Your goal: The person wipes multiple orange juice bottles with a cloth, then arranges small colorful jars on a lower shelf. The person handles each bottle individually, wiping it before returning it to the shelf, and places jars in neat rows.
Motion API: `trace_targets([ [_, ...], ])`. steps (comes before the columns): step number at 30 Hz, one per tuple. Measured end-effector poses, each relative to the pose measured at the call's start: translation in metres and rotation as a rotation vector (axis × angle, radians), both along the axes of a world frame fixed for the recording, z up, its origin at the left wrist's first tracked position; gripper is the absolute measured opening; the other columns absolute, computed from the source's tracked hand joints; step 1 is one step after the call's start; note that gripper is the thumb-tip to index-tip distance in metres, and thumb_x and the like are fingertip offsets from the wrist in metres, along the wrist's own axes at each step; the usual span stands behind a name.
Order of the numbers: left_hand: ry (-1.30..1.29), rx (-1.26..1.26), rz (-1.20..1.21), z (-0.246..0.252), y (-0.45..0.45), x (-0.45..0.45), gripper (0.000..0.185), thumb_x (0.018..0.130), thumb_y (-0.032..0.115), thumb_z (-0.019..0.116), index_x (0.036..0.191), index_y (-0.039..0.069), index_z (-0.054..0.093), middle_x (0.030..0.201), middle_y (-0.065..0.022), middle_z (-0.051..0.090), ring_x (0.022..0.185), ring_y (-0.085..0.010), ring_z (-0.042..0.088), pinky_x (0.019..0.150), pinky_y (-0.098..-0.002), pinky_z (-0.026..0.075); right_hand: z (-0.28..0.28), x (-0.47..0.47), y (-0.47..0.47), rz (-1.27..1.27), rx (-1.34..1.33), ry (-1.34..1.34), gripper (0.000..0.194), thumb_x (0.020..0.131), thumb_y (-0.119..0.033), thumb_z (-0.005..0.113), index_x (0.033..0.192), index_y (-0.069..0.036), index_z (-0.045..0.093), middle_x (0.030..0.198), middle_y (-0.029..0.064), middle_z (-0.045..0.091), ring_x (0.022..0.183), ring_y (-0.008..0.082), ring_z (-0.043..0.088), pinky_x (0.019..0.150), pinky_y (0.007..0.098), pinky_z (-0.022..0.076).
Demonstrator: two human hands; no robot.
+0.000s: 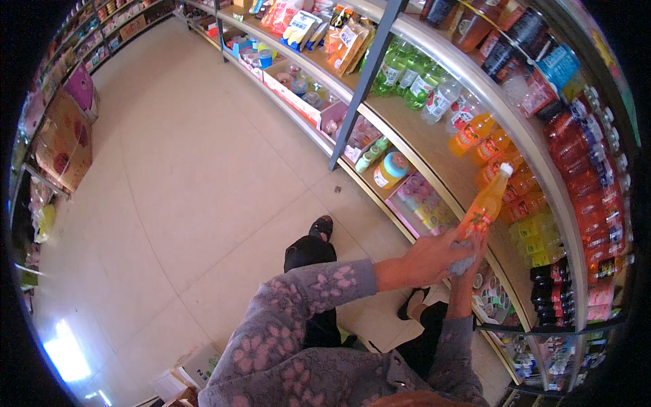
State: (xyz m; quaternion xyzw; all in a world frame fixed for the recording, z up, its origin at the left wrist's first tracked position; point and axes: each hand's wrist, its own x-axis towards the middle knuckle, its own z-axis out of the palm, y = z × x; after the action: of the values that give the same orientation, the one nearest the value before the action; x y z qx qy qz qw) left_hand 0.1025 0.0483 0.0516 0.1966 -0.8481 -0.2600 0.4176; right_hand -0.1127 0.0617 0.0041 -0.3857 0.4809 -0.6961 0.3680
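Observation:
An orange soda bottle (480, 211) with a white cap tilts up and to the right, held in front of the shelf. My right hand (474, 257) grips it near its base, partly covered by the other hand. My left hand (430, 258) reaches across from the left with its fingers around a grey cloth (462, 258), close against the bottle's lower end. The base of the bottle is hidden by my hands. Behind it, several similar orange bottles (491, 145) stand on the middle shelf (407, 122).
Green soda bottles (419, 84), yellow bottles (536, 236) and dark cola bottles (552, 292) share that shelf. Red bottles (592, 203) line the shelf above. A lidded jar (391, 170) sits below. A dark upright post (366, 81) divides the rack. Cartons (66, 137) stand across the tiled floor (203, 152).

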Motion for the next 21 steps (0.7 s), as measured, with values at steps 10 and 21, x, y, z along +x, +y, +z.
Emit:
trace_targets([
  [10,-0.146,0.19,-0.061,0.025,0.128,0.047,0.072,0.075,0.018,0.078,0.143,0.024,0.052,0.131,-0.0156,0.051,0.1,-0.0387,0.066,0.076,-0.0463,0.058,-0.015,0.053,0.146,0.048,0.147,0.087,0.035,0.107,-0.026,0.052,0.129,-0.001,0.059,0.12,0.0107,0.065,0.103,0.0219,0.065,0.086,0.0344,0.0551],
  [21,-0.182,-0.172,0.569,0.095,0.121,0.082,0.058,0.081,0.015,0.07,0.137,0.025,0.061,0.115,-0.0126,0.06,0.088,-0.0305,0.066,0.068,-0.0391,0.058,0.013,0.101,0.198,0.117,0.087,0.202,0.058,0.091,-0.027,0.071,0.137,0.003,0.053,0.131,0.0124,0.06,0.116,0.0229,0.061,0.102,0.0374,0.048],
])
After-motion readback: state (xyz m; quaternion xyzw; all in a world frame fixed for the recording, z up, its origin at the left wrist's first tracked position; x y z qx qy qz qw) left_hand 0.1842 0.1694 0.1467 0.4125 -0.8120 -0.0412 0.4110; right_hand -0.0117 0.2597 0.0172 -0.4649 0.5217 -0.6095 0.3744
